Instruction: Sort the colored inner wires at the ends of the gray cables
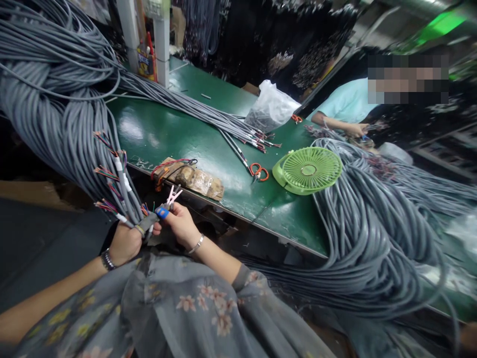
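Observation:
My left hand (128, 242) is closed around the stripped end of a grey cable (128, 211), with coloured wires fanning out near the fingers. A grey wrap with a yellowish band covers its thumb. Close beside it, my right hand (182, 226) is pinched shut, with a blue wrap on the thumb. A small pale pink tool with crossed arms (172, 196) sticks up from the right fingers; its exact kind is unclear. More cable ends with white sleeves and bare coloured wires (108, 171) hang just above the left hand. The fingertips partly hide the wires between both hands.
A thick grey cable bundle (67, 99) hangs at left; another (365, 238) drapes over the green table (156, 129) at right. On the table are a taped brown block (199, 181), orange-handled scissors (258, 172), a green fan (308, 170) and a plastic bag (270, 107). A co-worker (346, 102) sits opposite.

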Motion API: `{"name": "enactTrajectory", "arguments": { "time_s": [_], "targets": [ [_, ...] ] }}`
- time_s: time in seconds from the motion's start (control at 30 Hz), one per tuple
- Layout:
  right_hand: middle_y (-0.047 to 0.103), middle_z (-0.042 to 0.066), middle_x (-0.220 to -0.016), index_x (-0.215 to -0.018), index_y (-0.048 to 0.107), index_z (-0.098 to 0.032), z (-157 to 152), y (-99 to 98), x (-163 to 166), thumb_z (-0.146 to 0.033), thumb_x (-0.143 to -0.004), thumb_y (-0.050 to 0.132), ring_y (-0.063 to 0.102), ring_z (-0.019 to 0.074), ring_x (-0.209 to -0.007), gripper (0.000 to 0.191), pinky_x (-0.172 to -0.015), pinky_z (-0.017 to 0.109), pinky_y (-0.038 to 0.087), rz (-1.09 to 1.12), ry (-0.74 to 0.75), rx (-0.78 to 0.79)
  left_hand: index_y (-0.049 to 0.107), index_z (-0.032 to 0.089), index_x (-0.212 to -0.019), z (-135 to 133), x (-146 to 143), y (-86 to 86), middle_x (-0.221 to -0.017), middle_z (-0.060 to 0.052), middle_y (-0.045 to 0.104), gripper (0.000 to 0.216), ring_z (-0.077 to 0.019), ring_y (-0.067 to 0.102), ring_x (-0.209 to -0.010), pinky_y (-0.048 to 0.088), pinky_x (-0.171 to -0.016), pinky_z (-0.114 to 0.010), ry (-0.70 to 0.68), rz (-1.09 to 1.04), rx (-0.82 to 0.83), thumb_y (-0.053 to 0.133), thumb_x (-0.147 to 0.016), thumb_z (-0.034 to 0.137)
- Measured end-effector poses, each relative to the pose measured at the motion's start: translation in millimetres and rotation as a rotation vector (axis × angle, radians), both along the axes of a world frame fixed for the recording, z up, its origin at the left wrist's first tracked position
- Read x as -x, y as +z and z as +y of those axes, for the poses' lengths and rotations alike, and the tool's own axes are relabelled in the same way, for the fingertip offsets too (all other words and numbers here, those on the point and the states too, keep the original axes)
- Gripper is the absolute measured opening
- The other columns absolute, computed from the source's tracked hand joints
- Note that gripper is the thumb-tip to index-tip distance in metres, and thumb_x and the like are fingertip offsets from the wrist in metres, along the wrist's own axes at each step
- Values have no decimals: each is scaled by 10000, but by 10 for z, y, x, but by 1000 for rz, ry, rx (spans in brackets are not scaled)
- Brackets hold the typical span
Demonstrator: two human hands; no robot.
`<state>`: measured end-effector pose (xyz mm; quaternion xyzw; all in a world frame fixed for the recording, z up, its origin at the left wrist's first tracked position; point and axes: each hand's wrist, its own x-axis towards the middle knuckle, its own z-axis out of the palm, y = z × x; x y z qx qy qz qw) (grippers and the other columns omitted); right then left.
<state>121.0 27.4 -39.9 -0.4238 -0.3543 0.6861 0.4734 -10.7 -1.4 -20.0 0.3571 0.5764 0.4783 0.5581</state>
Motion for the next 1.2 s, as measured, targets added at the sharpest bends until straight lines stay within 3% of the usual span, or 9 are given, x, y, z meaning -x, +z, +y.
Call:
{"name": "enactTrajectory", "arguments": {
  "time_s": [0.17,0.4,0.6,0.7,0.83,0.97,1.2],
  "targets": [
    [533,-68,-531,-611,579,-214,-16,-14,42,-364,-570,822,435,90,-497,288,-515,249,395,23,-87,15,615,204,-519,-10,-17,4,-478,-12,682,313,-191,665,-474,553,-500,-283,24,-28,-40,871,-538,385],
    [462,-85,-490,-596,521,-226,36,-67,44,-296,-632,766,377,83,-474,258,-472,220,369,119,-206,156,683,192,-591,-24,-22,21,-490,0,688,264,-167,632,-454,542,-478,-266,37,-37,-21,880,-507,347],
    [563,-32,-603,-706,610,-197,96,-66,-150,-552,-822,729,446,85,-498,392,-493,210,434,264,-183,263,694,177,-580,-12,-39,206,-479,2,675,270,-136,598,-439,516,-449,-240,65,-134,9,888,-454,317],
    [606,-4,-655,-746,648,-185,173,-26,-190,-669,-867,648,490,94,-525,498,-504,211,456,251,-91,243,704,171,-574,16,-45,262,-471,-5,670,271,-137,595,-432,511,-436,-244,-3,-168,26,889,-454,329],
    [617,-3,-666,-834,712,-167,273,34,-169,-646,-871,670,501,100,-556,482,-538,219,470,223,-6,125,700,175,-581,66,-69,247,-478,4,657,269,-131,591,-436,507,-429,-237,-112,-192,-3,898,-511,344],
    [633,3,-655,-829,731,-160,302,46,-102,-662,-869,661,494,104,-554,509,-547,230,473,233,-39,76,713,174,-585,112,-103,214,-486,0,665,278,-126,577,-429,491,-420,-232,-135,-199,-9,908,-514,360],
    [671,34,-653,-747,698,-173,340,-3,-28,-709,-881,609,549,139,-571,560,-563,267,501,288,-71,131,668,168,-509,152,-149,255,-453,-5,645,310,-112,544,-407,460,-401,-223,-139,-207,27,920,-435,334]
  ]
}}
